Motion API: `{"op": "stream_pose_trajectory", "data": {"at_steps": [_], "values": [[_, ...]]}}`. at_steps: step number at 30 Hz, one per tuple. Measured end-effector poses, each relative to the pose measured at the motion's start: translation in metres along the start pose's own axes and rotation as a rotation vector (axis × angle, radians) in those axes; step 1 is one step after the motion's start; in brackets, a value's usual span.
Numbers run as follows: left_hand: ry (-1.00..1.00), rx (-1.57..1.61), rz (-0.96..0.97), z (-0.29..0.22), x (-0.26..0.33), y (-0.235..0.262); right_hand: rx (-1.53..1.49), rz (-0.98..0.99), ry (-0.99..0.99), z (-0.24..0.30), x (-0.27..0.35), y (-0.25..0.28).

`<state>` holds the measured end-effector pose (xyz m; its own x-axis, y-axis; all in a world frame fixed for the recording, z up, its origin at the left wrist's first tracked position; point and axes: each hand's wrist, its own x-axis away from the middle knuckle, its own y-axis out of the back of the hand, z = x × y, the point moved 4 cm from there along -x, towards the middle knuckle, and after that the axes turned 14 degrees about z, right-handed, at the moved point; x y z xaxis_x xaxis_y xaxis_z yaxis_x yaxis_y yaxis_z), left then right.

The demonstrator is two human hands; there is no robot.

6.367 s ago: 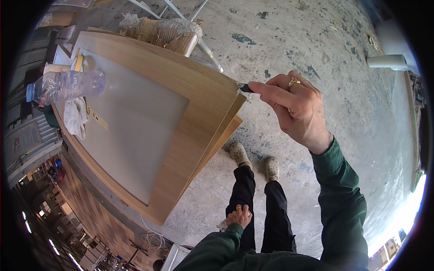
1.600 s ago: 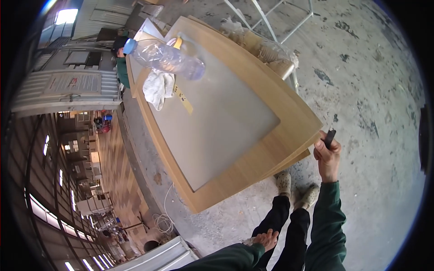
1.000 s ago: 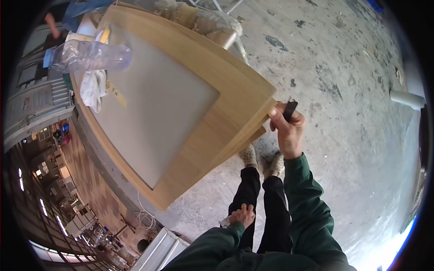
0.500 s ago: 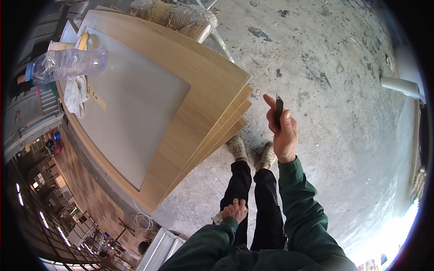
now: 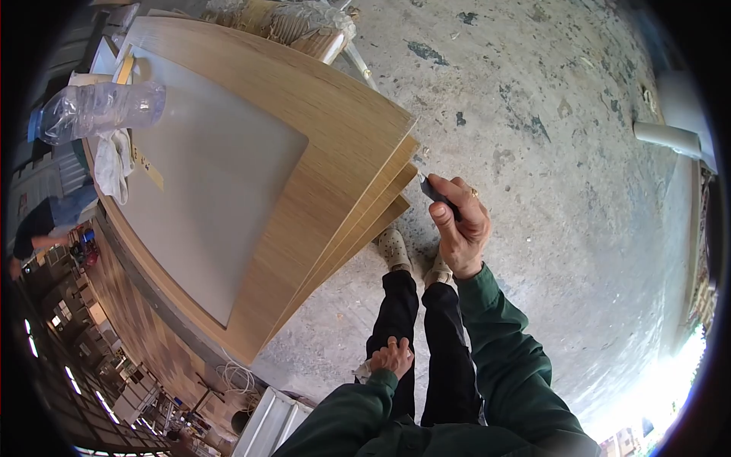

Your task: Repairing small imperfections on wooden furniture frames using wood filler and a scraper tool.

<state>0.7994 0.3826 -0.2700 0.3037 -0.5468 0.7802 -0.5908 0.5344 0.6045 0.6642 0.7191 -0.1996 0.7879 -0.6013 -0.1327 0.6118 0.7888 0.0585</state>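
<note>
My right hand point(image 5: 465, 232) is closed around a short dark utility knife point(image 5: 440, 196), its small blade tip pointing up and left. The tip is close to the front corner of a stack of wood-grain panels point(image 5: 350, 126); I cannot tell whether it touches. The top panel has a large grey inset point(image 5: 221, 152). Down by my left thigh, my left hand point(image 5: 392, 358) has curled fingers around a crumpled whitish piece point(image 5: 363, 372), perhaps cloth, mostly hidden by the hand.
On the panels are a clear plastic bottle point(image 5: 114, 107), a white rag point(image 5: 114, 167) and yellow tape point(image 5: 148, 166). Wrapped material point(image 5: 289, 27) lies behind the stack. A white roll point(image 5: 666, 139) is at the right. Another person's arm point(image 5: 47, 242) shows at far left. Coiled cable point(image 5: 236, 376) lies below.
My right hand has moved left and turned, bringing the knife from upright beside the stack to its corner. Another person has come into view at far left. My left hand stays low.
</note>
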Motion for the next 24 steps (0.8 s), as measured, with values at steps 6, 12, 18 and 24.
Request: {"op": "stream_pose_trajectory", "data": {"at_steps": [6,12,18,24], "values": [[-0.006,-0.006,-0.041,0.001,0.001,-0.003,0.062,-0.076,0.100,-0.006,-0.004,-0.007],[-0.012,-0.002,-0.031,0.002,0.001,-0.002,0.146,-0.120,0.159,-0.013,0.002,-0.013],[-0.010,-0.028,-0.022,0.001,0.003,-0.003,0.162,-0.092,0.183,-0.016,0.008,-0.013],[-0.011,-0.029,-0.021,-0.001,0.003,-0.006,0.132,-0.022,0.137,-0.002,0.011,-0.001]]}}
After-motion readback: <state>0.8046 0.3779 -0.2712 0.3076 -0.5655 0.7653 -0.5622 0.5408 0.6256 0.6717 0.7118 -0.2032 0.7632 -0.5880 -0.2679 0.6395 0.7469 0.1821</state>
